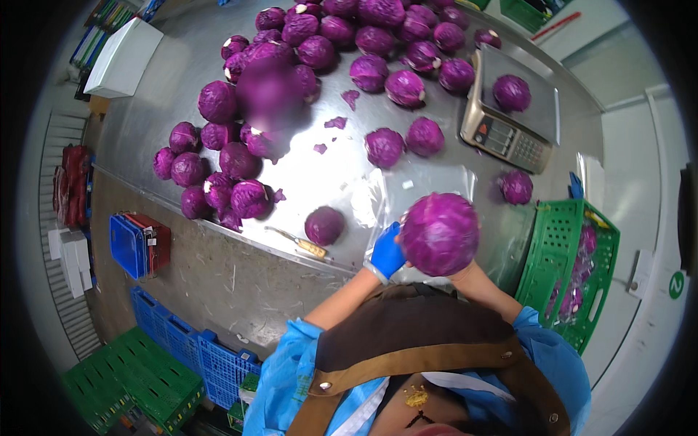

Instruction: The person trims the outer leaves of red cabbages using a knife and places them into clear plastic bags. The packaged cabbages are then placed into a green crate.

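Observation:
Between my two hands, close to my chest, is a large red cabbage [440, 234]. My left hand [388, 252], in a blue glove, grips its left side. My right hand [463, 271] supports it from the lower right, mostly hidden behind it. Clear plastic bags [425, 182] lie on the steel table [294, 180] just beyond. Two cabbages [385, 147] rest past the bags, and a single cabbage [324, 225] sits near the table edge beside a knife with a wooden handle [311, 248]. A digital scale [504, 143] bears one cabbage [511, 93].
Many red cabbages [373, 41] cover the table's far side and left. A green crate [551, 234] with bagged cabbages stands at the right. A white box [124, 57] is at the far left. Blue and red bins [128, 245], blue pallets [215, 359] and green crates [136, 376] stand on the floor.

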`<action>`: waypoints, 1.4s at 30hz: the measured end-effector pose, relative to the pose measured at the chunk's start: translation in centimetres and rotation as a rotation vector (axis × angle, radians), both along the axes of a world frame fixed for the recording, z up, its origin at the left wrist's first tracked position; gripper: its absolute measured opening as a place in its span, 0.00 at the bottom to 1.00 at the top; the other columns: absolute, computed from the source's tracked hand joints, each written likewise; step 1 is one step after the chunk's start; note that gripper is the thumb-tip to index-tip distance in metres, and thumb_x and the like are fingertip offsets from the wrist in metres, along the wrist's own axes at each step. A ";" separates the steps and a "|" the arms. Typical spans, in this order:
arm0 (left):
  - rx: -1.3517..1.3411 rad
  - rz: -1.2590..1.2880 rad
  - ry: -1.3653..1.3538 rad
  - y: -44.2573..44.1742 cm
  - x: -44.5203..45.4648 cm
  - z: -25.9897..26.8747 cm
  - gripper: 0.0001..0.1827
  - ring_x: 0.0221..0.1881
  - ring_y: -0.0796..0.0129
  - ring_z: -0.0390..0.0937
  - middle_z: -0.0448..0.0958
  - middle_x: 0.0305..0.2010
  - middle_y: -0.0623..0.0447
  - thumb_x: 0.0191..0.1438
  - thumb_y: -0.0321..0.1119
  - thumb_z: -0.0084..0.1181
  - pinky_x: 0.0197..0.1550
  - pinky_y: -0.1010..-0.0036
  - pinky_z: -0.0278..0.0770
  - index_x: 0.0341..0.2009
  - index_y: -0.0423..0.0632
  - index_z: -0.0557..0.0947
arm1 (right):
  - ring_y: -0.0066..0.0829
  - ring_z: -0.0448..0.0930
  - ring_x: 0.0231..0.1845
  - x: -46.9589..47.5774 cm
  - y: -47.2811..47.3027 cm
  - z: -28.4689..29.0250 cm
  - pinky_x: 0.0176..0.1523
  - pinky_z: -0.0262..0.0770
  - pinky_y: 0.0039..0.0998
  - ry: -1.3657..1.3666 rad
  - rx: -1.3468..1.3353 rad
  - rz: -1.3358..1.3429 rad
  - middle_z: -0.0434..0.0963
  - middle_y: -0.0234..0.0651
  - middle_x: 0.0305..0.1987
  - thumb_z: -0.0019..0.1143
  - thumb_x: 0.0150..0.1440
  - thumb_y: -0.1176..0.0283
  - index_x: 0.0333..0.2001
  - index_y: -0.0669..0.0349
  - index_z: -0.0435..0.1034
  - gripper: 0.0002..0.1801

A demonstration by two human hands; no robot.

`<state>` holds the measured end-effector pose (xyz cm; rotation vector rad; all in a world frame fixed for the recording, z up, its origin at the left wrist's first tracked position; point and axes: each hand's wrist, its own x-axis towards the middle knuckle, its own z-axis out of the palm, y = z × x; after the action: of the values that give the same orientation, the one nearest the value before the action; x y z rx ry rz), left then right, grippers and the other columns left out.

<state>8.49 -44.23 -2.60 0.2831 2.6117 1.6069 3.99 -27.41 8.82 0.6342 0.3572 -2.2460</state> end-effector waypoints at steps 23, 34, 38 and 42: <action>-0.058 -0.224 0.054 -2.6 5.7 6.3 0.47 0.59 0.46 0.71 0.64 0.68 0.44 0.38 0.11 0.41 0.54 0.63 0.76 0.67 0.56 0.66 | 0.46 0.73 0.53 9.8 -0.4 -6.8 0.53 0.71 0.40 0.840 1.694 0.302 0.70 0.44 0.52 0.68 0.49 0.64 0.63 0.60 0.61 0.39; -0.045 -0.216 0.316 -8.6 6.0 13.6 0.31 0.51 0.50 0.78 0.78 0.52 0.45 0.38 0.09 0.41 0.49 0.67 0.77 0.45 0.46 0.81 | 0.40 0.72 0.41 10.9 0.0 0.6 0.43 0.69 0.40 1.608 2.035 0.125 0.72 0.36 0.31 0.57 0.50 0.72 0.20 0.62 0.71 0.09; -0.294 0.039 0.419 -8.5 12.5 13.0 0.26 0.46 0.49 0.77 0.77 0.51 0.43 0.44 0.15 0.53 0.44 0.64 0.76 0.50 0.48 0.79 | 0.38 0.75 0.33 18.0 1.1 0.2 0.33 0.74 0.38 1.597 1.934 0.395 0.72 0.35 0.24 0.56 0.50 0.71 0.18 0.61 0.69 0.11; -0.758 0.116 -0.207 -9.0 19.2 10.6 0.37 0.35 0.46 0.79 0.79 0.38 0.36 0.56 0.30 0.56 0.37 0.60 0.77 0.70 0.54 0.59 | 0.37 0.76 0.33 22.0 3.9 -2.6 0.33 0.75 0.37 1.650 1.953 0.521 0.73 0.34 0.23 0.59 0.50 0.68 0.21 0.59 0.71 0.10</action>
<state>27.74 -53.25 8.03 -0.0797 2.8557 0.5233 25.98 -23.54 6.22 -0.7005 2.9819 -0.6541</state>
